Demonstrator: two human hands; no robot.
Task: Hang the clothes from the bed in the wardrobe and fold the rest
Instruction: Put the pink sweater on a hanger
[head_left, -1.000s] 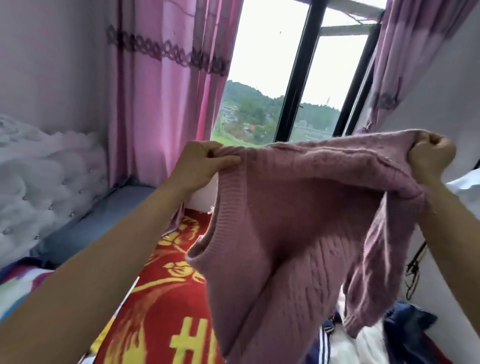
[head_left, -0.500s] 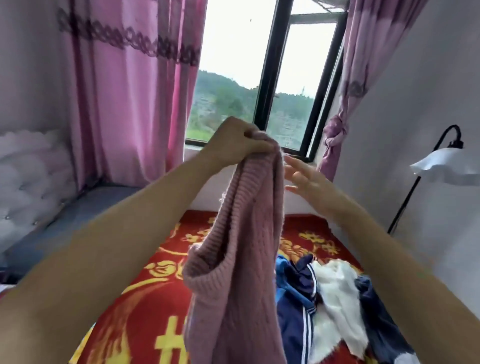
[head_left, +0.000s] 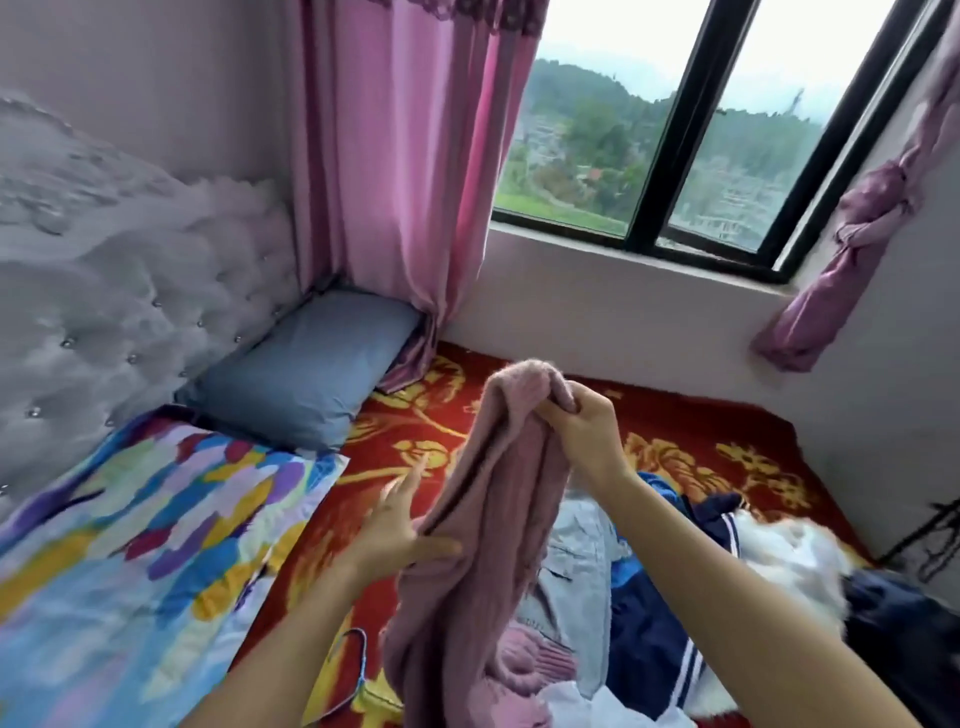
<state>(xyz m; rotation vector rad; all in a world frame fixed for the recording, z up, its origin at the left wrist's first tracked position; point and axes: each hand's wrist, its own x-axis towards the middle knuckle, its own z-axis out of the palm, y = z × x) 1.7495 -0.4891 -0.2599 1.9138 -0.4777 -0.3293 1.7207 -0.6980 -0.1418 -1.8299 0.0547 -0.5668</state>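
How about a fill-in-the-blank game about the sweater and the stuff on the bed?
1. The right hand grips the top of a ____ sweater.
2. The left hand touches the sweater's side with straight ____.
3. The blue-grey pillow lies below a pink ____.
4. The blanket under the clothes pile is ____ with gold flowers.
Missing words: pink; fingers; curtain; red.

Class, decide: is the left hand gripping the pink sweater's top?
No, the right hand grips the pink sweater at its top; the left hand touches its side with straight fingers.
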